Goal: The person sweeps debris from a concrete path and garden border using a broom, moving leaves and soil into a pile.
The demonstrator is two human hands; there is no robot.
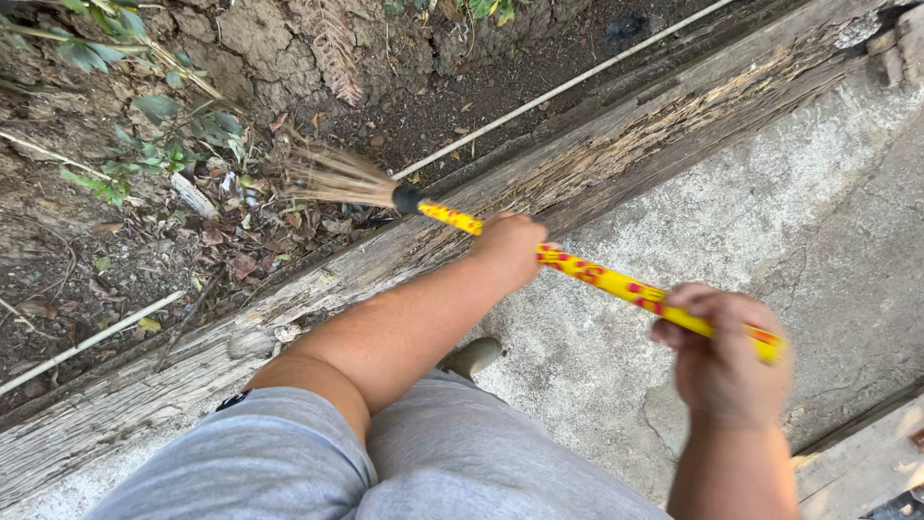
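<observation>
I hold a broom with a yellow handle patterned in red (606, 280) in both hands. My left hand (510, 247) grips the handle near its middle. My right hand (724, 358) grips it close to the upper end. The straw bristles (332, 177) are blurred and hover over dry leaves and dirt beyond a weathered wooden beam (404, 258). A black collar joins bristles and handle.
A concrete floor (770, 221) lies under me, with my shoe (472, 356) and grey shorts (404, 462) in view. A thin white pipe (563, 91) runs along the soil. Green plants (154, 116) and a dirt bank stand at the far left. Wooden planks (866, 462) sit at the bottom right.
</observation>
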